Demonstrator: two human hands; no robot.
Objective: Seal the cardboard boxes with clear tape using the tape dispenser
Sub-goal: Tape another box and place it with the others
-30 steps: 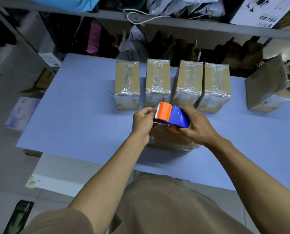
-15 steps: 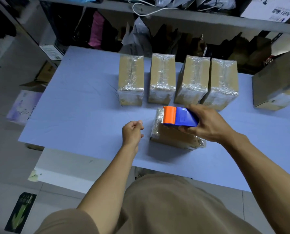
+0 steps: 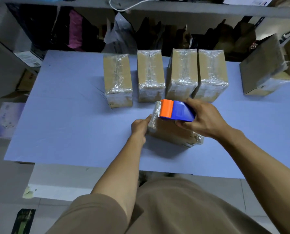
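Blue table is bearing four taped boxes at the rear; nearer, the right hand is gripping the tape dispenser over a box — the left hand is touching its end, thumb extended.

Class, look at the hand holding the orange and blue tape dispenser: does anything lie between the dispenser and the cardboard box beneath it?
Nothing visible does. The right hand holds the orange and blue tape dispenser directly over the tape-wrapped cardboard box, while the left hand touches the box's left end.

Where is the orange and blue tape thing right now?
The tape dispenser is in the right hand, over the near box, just in front of the row of four taped boxes.
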